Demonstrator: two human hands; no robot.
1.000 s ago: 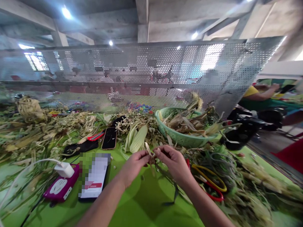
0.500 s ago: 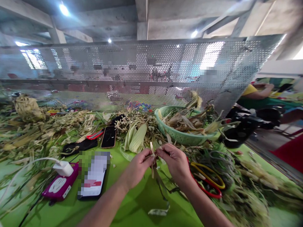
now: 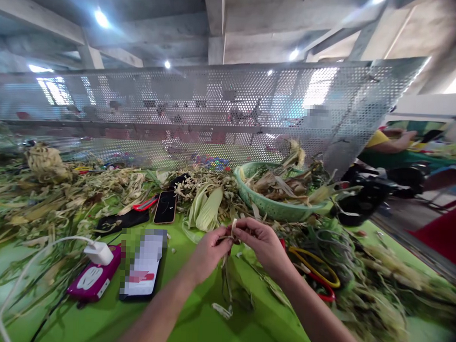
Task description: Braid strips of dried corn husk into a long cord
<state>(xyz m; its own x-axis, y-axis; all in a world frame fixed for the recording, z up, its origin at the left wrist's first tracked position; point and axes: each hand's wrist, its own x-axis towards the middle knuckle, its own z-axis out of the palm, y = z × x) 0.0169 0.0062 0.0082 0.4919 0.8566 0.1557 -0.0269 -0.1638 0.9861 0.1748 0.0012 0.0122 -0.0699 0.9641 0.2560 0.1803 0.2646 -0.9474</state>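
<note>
Strips of corn husk [image 3: 227,280] hang down from between my two hands over the green table. My left hand [image 3: 211,250] pinches the strips between thumb and fingers. Close against it, my right hand [image 3: 258,239] pinches a pale end of husk that sticks up between the fingertips. The exact spot where the strips cross is partly hidden by the fingers. Just beyond my hands lies a bundle of pale green corn husk [image 3: 210,210]. Beside my right wrist are scissors with red and yellow handles [image 3: 316,266].
A green basket [image 3: 282,210] of dry husks stands at the back right. Left are a lit phone [image 3: 144,265], a purple power bank [image 3: 93,278] with a white plug, and a dark phone [image 3: 165,207]. A perforated metal screen [image 3: 200,97] runs behind. A co-worker's arm [image 3: 395,142] shows far right.
My hands have come closer together, the right one shifting slightly over the left. The hanging strips have swung to the left. The view has shifted slightly.
</note>
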